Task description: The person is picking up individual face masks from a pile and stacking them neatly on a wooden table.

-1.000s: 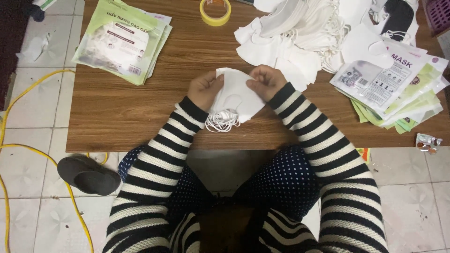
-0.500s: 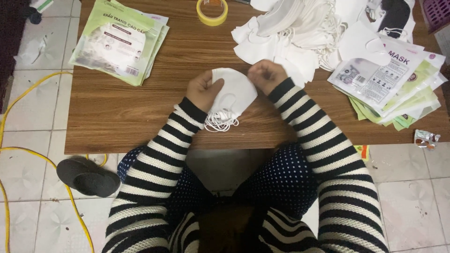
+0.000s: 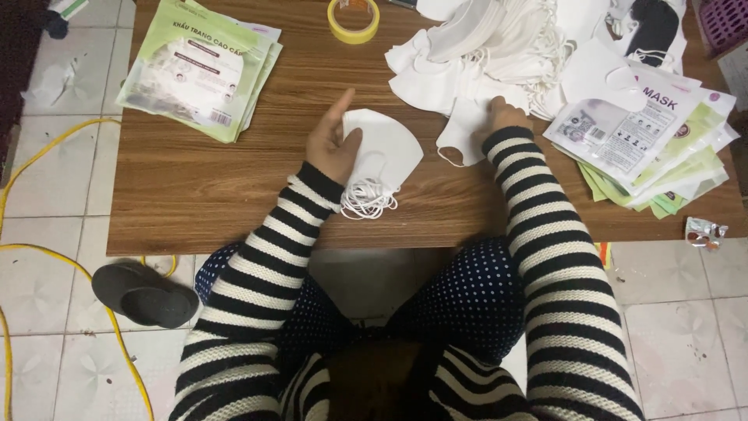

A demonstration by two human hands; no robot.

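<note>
My left hand (image 3: 333,140) rests on a small stack of folded white face masks (image 3: 384,154) on the brown wooden table (image 3: 202,195), thumb raised, fingers on the stack's left edge. Their white ear loops (image 3: 368,201) spill toward me. My right hand (image 3: 505,113) has reached right and pinches a single white mask (image 3: 461,132) at the near edge of a big loose pile of white masks (image 3: 499,47). Both arms wear black and white striped sleeves.
A stack of green-printed mask packets (image 3: 199,66) lies at the table's far left. More packets (image 3: 650,144) fan out at the right. A yellow tape roll (image 3: 353,19) sits at the far edge. On the tiled floor lie a dark slipper (image 3: 144,295) and a yellow cable (image 3: 47,152).
My right hand left the mask stack and moved right to the loose pile, taking hold of a single mask. My left hand stayed on the stack.
</note>
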